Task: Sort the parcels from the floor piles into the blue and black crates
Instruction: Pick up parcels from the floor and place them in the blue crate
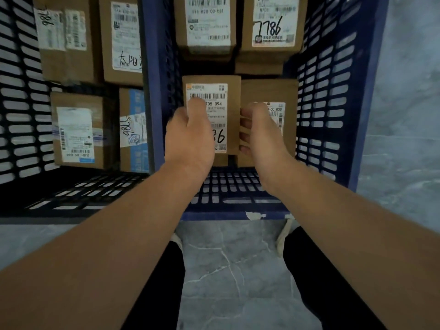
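Both my hands hold one brown cardboard parcel with a white label inside the blue crate. My left hand grips its left edge with the thumb on the label. My right hand curls its fingers round the parcel's right edge. A second labelled parcel lies just to its right, partly behind my right hand. Two more parcels fill the crate's far end. The black crate on the left holds several labelled parcels.
The two crates stand side by side on a grey marble-pattern floor. My dark-trousered legs are at the blue crate's near wall. Bare floor runs along the right of the blue crate.
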{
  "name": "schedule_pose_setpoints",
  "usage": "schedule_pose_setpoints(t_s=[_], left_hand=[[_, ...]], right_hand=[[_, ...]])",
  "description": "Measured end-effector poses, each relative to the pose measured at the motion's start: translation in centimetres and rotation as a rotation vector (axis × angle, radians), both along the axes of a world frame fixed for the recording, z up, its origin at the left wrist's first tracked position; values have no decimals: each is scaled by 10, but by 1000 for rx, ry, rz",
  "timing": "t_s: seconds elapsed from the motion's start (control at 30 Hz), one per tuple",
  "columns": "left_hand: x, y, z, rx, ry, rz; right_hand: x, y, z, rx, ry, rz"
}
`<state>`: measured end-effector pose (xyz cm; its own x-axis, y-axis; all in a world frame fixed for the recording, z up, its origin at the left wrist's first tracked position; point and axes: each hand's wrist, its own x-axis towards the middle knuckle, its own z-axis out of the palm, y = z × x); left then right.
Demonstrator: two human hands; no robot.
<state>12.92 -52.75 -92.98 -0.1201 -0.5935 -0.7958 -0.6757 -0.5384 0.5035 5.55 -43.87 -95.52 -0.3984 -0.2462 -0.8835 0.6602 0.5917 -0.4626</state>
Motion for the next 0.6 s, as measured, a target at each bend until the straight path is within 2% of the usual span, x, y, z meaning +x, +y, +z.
schedule_pose_setpoints(t_s=[0.33,0.6], left_hand=[[5,8,-9,73,20,7],[7,9,1,36,60,-33]], right_hand=[[14,0,-16,40,7,98],[13,4,-6,49,43,98]])
